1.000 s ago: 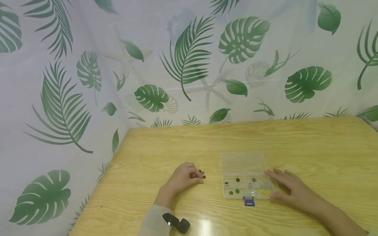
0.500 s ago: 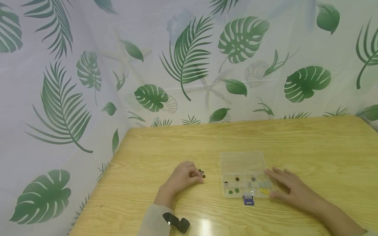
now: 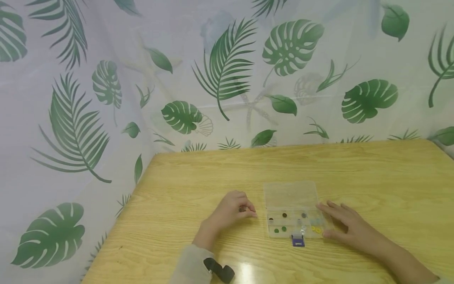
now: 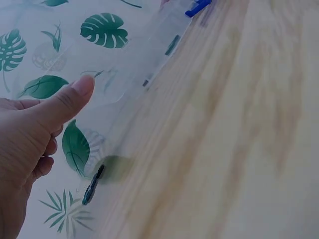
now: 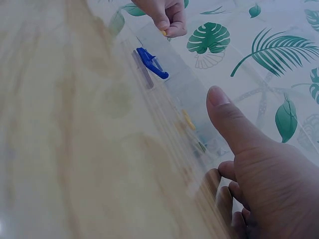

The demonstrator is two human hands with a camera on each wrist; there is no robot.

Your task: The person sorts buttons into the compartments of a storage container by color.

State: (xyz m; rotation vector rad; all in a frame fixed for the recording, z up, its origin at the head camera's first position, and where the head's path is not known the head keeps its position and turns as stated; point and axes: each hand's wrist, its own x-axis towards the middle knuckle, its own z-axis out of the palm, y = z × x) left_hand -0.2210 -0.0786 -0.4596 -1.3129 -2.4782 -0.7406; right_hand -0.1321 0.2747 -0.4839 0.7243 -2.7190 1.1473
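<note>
My left hand (image 3: 232, 211) hovers over the table left of a clear compartment box (image 3: 289, 194). Its thumb and fingertips pinch a small yellow piece (image 5: 164, 33), seen in the right wrist view. Small dark discs (image 4: 93, 184) lie on the table near that hand; in the head view it covers them. The box lies with its lid folded back. Dark discs (image 3: 284, 215), green discs (image 3: 283, 228) and yellow rings (image 3: 318, 230) sit in separate compartments. My right hand (image 3: 351, 228), fingers extended, rests against the box's right side.
A blue clasp (image 3: 298, 240) juts from the box's front edge. The wooden table (image 3: 198, 169) meets a leaf-printed cloth (image 3: 234, 130) at the back and left. A black strap with a small device (image 3: 220, 271) circles the left wrist.
My left hand has moved right, closer to the box, and now covers the loose dark discs in the head view. The right hand and the box have stayed nearly still.
</note>
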